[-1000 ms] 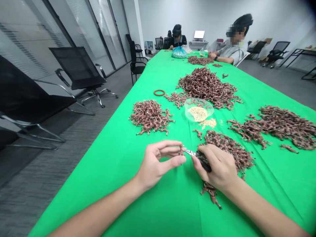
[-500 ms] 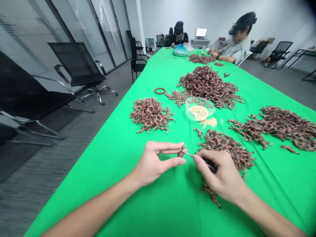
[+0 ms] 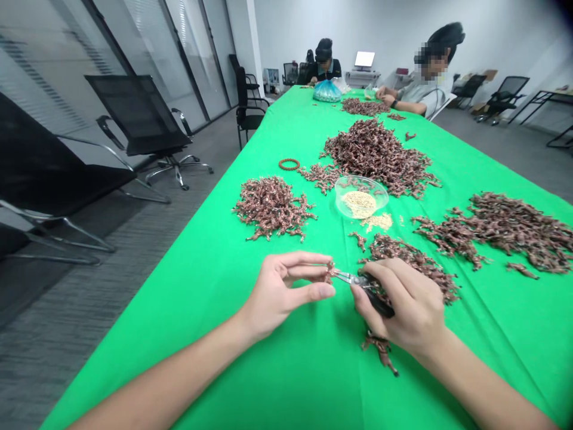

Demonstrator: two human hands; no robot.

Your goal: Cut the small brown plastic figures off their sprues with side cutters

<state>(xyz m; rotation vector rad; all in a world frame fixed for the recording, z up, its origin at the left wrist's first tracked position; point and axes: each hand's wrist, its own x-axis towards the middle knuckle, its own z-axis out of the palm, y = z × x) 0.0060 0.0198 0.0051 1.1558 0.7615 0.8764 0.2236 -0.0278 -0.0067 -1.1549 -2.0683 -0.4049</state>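
Observation:
My left hand [image 3: 286, 292] pinches a small brown twisted piece [image 3: 330, 272] between thumb and fingertips. My right hand [image 3: 405, 304] grips small steel-jawed pliers [image 3: 353, 278] with black handles, and their jaws reach the piece from the right. Below that hand lies a heap of similar brown pieces [image 3: 414, 269], partly hidden by my fingers. A smaller brown cluster [image 3: 379, 349] sits just beneath my right palm. Both hands hover above the green cloth-covered table [image 3: 286, 370].
More brown heaps [image 3: 373, 155] cover the table, around a clear bowl [image 3: 360, 178] of beige granules. A brown ring [image 3: 289, 164] and a blue plastic bag [image 3: 326, 92] lie there too. Two co-workers [image 3: 324, 60] sit at the far end. Black chairs [image 3: 138, 113] stand along the left.
The pliers have turned flatter, with their jaws now closer to the brown piece. My right hand has shifted slightly up the picture. My left hand keeps its pinch.

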